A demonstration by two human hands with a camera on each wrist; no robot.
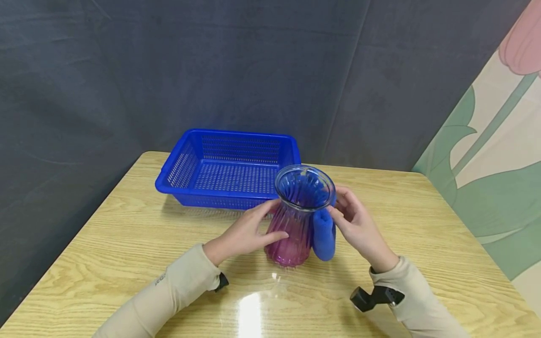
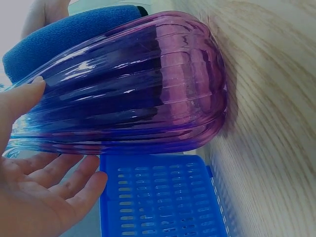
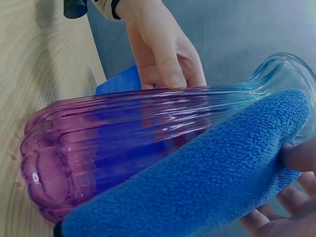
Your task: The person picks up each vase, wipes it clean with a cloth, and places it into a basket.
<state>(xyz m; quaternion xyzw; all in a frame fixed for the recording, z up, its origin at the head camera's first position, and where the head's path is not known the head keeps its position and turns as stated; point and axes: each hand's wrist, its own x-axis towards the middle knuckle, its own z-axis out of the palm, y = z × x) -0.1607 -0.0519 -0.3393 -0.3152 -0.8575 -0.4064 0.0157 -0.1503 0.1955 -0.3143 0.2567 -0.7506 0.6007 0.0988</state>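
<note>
A ribbed glass vase [image 1: 291,234], pink at the base and bluish toward its flared rim, stands upright at the tabletop. My left hand [image 1: 247,232] holds its left side, thumb on the near face and fingers on the far side. Against the right side of the vase hangs a folded blue towel [image 1: 323,237], its terry texture plain in the right wrist view. My right hand [image 1: 357,227] grips the towel's upper end near the vase's neck, thumb on one side and fingers on the other.
Behind the vase, to the left, sits a blue perforated plastic basket [image 1: 228,191] on the wood-grain table [image 1: 127,258]. A dark grey curtain [image 1: 236,70] rises behind the table. A wall with painted flowers [image 1: 486,164] is at the right.
</note>
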